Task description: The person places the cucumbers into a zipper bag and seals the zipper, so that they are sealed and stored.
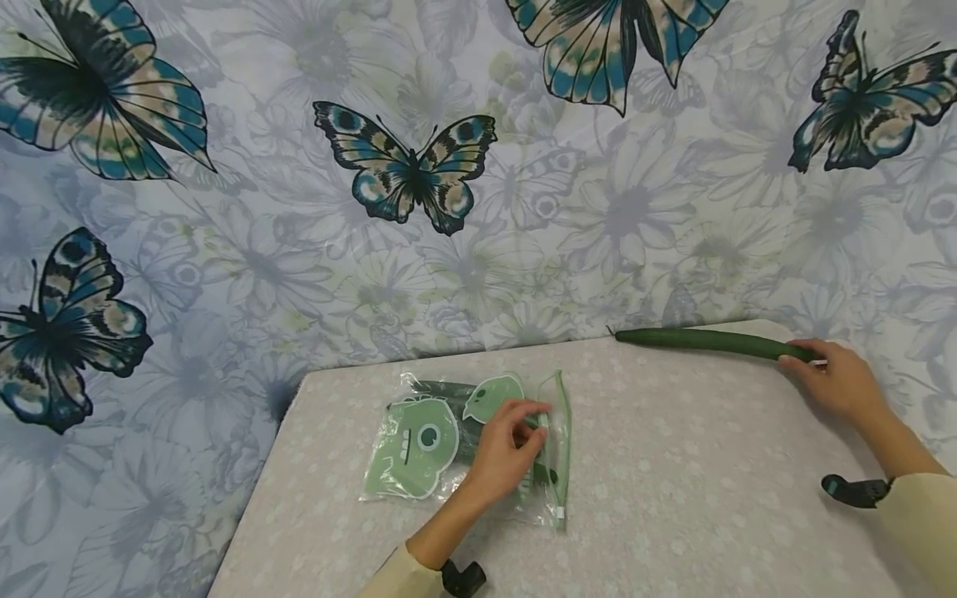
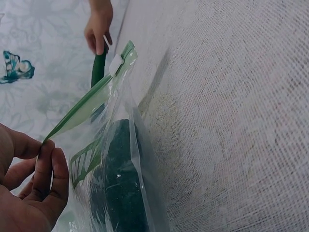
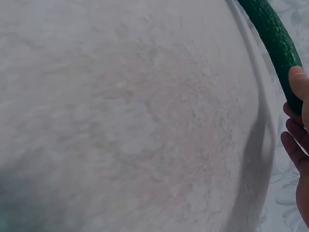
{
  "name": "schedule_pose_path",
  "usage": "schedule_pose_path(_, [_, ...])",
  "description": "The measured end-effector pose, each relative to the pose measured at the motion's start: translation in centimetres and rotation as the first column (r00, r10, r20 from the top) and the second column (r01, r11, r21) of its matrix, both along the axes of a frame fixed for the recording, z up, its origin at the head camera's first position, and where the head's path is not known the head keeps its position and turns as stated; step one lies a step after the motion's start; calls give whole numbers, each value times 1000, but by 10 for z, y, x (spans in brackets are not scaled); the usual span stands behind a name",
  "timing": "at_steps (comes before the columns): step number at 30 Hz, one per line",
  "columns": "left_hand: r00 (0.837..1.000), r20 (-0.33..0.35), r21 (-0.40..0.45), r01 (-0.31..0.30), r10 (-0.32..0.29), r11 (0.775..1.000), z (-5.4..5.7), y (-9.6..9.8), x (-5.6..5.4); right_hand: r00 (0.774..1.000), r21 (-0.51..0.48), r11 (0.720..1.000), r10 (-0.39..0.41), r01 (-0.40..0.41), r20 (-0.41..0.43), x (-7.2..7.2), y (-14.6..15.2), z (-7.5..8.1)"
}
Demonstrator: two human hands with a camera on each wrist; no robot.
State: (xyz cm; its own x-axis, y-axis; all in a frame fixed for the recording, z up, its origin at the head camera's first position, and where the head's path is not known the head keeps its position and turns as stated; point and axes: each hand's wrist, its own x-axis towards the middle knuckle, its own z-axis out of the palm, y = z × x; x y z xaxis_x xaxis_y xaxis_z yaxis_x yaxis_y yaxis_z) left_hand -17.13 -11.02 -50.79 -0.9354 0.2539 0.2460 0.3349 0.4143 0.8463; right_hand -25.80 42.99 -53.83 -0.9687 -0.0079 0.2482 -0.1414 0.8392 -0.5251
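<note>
A clear zip bag [image 1: 414, 453] printed with green cartoon monsters lies on the table, its green zip strip [image 1: 562, 457] on the right side. My left hand [image 1: 507, 448] pinches the edge of the bag's mouth between thumb and fingertips, and the strip is lifted there in the left wrist view. Through the plastic shows a thick dark green cucumber [image 2: 123, 179]. Over at the far right, my right hand [image 1: 841, 382] grips one end of a long cucumber [image 1: 703, 339], which points left along the table's back edge. Part of the right hand is cut off in the right wrist view.
A pale patterned cloth covers the table [image 1: 673, 465]. Behind it hangs a backdrop [image 1: 561, 249] with large blue butterflies. Black camera mounts sit at both wrists, beside the cream sleeves [image 1: 915, 519].
</note>
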Motion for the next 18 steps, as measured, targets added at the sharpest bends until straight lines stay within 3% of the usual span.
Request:
schedule_pose_path(8, [1000, -3, -6, 2, -2, 1000, 0, -1, 0, 998, -129, 990, -42, 49, 55, 31, -15, 13])
schedule_pose_path(12, [1000, -3, -2, 0, 0, 1000, -1, -1, 1, 995, -299, 953, -12, 40, 95, 47, -27, 16])
schedule_pose_path(15, [1000, -7, -6, 2, -2, 1000, -1, -1, 1, 990, -483, 874, 12, 57, 138, 55, -34, 16])
schedule_pose_path(17, [1000, -7, -10, 4, -4, 1000, -1, -2, 1, 987, -635, 769, 30, 77, 156, 60, -37, 16])
schedule_pose_path(18, [1000, -7, -10, 6, -6, 1000, -1, -2, 1, 987, -717, 692, 45, 81, 156, 63, -39, 16])
